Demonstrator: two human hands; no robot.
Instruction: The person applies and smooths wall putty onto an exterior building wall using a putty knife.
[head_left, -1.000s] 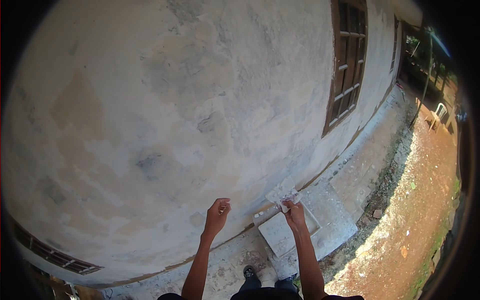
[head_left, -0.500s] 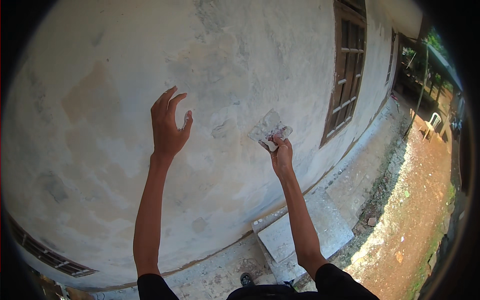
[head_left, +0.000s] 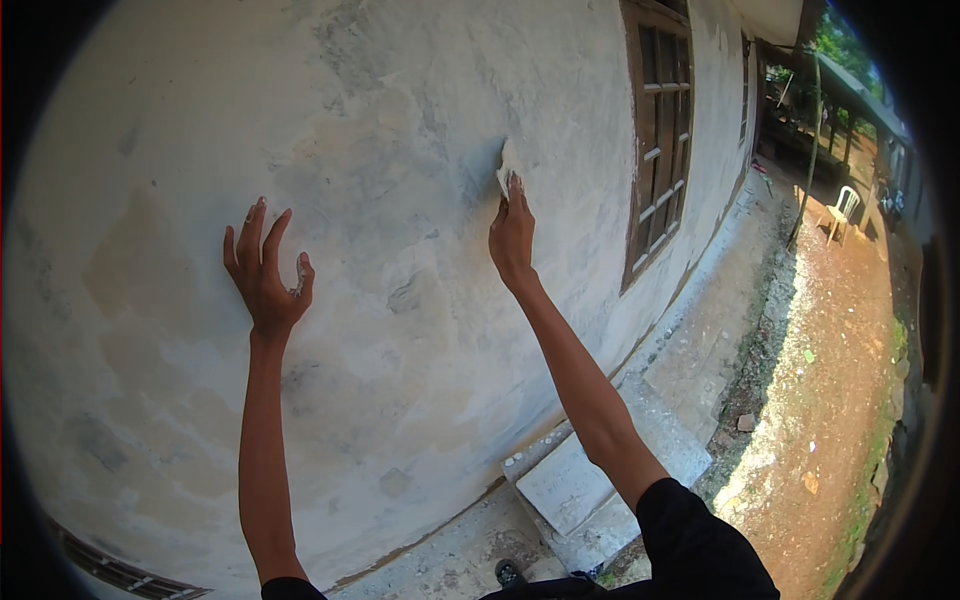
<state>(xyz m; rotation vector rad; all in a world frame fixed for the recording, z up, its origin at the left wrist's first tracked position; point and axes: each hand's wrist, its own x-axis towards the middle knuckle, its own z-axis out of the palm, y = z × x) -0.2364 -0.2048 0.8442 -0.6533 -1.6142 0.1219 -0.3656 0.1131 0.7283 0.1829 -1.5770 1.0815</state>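
Observation:
A patchy white and grey plastered wall (head_left: 380,370) fills the view ahead of me. My right hand (head_left: 512,240) grips a flat putty spreader (head_left: 508,165) caked with whitish paste. It is turned nearly edge-on, its blade at or very close to the wall left of the window; exact contact is hard to tell. On the left, my left hand (head_left: 268,285) is raised by the wall with its fingers spread and curved, holding nothing. White paste coats the inside of its thumb. Whether its fingertips touch the wall I cannot tell.
A brown wooden window (head_left: 660,130) with small panes is set in the wall at right. Pale concrete slabs (head_left: 565,485) form a step at the wall's foot. A plastic chair (head_left: 842,212) stands on the dirt path (head_left: 800,440). A louvred opening (head_left: 115,570) shows lower left.
My right hand has moved up with the putty spreader and turned it from broadside to nearly edge-on against the wall. My left hand has shifted left, its fingers spreading wider. The view has shifted slightly.

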